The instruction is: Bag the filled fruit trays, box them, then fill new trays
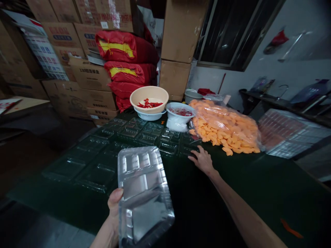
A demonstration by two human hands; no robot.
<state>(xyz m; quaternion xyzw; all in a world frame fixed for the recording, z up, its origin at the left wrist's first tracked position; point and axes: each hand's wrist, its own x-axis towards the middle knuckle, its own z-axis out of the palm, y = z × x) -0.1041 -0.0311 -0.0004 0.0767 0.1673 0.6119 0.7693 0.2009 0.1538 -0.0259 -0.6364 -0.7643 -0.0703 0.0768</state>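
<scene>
My left hand (pixel 115 203) grips a stack of clear plastic trays (pixel 144 193) by its left edge, thumb on top. The trays have moulded compartments and are held tilted up above the table; the other fingers are hidden beneath. Farther right, my right hand (pixel 203 160) reaches out over the table with its fingers apart, at a clear tray (pixel 190 143) lying in the back row. Whether the fingertips touch that tray I cannot tell. Several more clear trays (pixel 100 172) lie in rows on the dark green table (pixel 186 206), to the left and behind the stack.
Behind the trays stand a cream basin (pixel 149 94) with red pieces and a pale bowl (pixel 179 119) of small red packets. A clear bag of orange pieces (pixel 224 127) lies at right. Cardboard boxes (pixel 90 74) and red sacks (pixel 126 48) are stacked behind.
</scene>
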